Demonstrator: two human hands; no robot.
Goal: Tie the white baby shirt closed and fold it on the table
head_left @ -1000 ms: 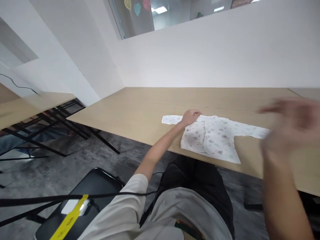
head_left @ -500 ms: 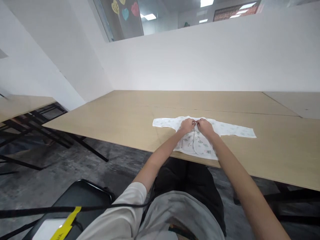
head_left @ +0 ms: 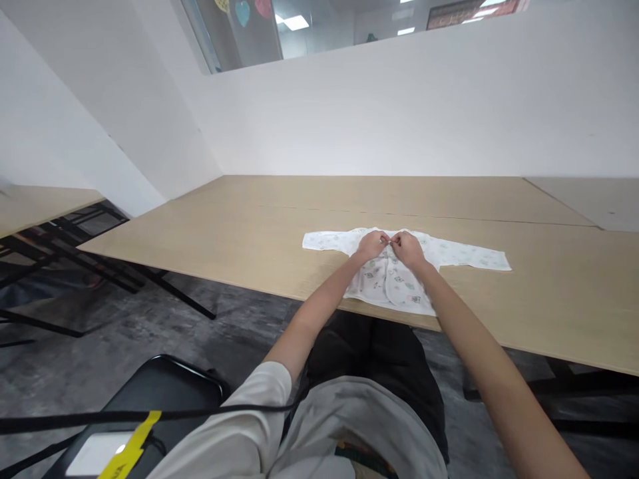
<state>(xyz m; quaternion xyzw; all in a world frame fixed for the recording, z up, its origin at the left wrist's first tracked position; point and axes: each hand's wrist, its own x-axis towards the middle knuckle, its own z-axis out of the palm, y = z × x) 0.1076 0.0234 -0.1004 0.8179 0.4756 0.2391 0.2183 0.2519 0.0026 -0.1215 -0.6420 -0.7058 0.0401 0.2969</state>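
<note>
A small white long-sleeved baby shirt (head_left: 394, 283) with a scattered print lies spread on the wooden table (head_left: 224, 246), its hem toward me and both sleeves stretched out sideways. My left hand (head_left: 373, 245) pinches the cloth at the upper middle of the shirt front, near the neckline. Right beside it, my right hand (head_left: 407, 249) pinches the same spot, the fingertips of both hands nearly meeting. Whatever small fastening may be between the fingertips is too small to make out. A front seam runs down from the hands toward the hem.
A black chair (head_left: 170, 382) stands at the lower left with a white flat object (head_left: 97, 454) and a yellow tag (head_left: 130, 449) by a black cable (head_left: 200, 414). Behind the table rises a white wall (head_left: 374, 120). Another table (head_left: 44, 205) is at the far left.
The camera view has tilted slightly, so everything sits a little higher in the picture. Both hands stay at the shirt's upper front, with the fingertips shifted only slightly.
</note>
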